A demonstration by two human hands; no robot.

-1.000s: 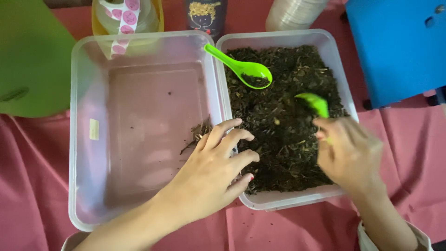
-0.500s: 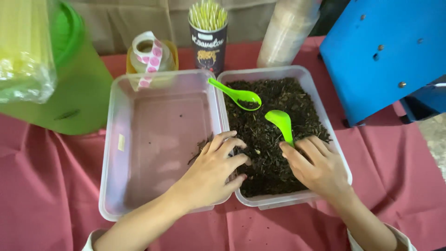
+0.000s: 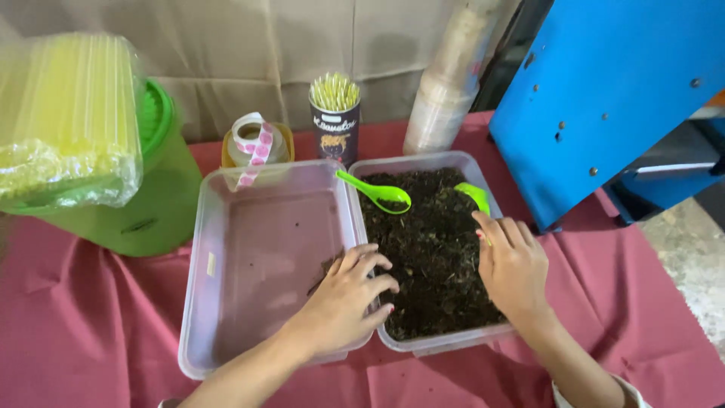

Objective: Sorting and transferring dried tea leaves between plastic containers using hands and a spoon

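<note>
Soft even daylight, faint shadows, slight blur (edges mildly stretched)

Green bin (image 3: 155, 204), bagged yellow straws (image 3: 68, 125), sticker-roll jar (image 3: 255, 145), stick-filled cup (image 3: 334, 121), stacked clear cups (image 3: 445, 87), blue panel (image 3: 612, 91), red cloth (image 3: 83, 325).

Two clear plastic tubs sit side by side and touching on the red cloth: the left tub (image 3: 226, 249) is nearly bare, with only a few dark crumbs near its right wall, while the right tub (image 3: 483, 170) is filled with dark, crumbly soil (image 3: 430, 257). A bright green plastic spoon (image 3: 472, 195) stands tilted in the soil at the tub's far right. A second green spoon (image 3: 377, 193) leans across the wall shared by the tubs, its bowl over the soil.
</note>
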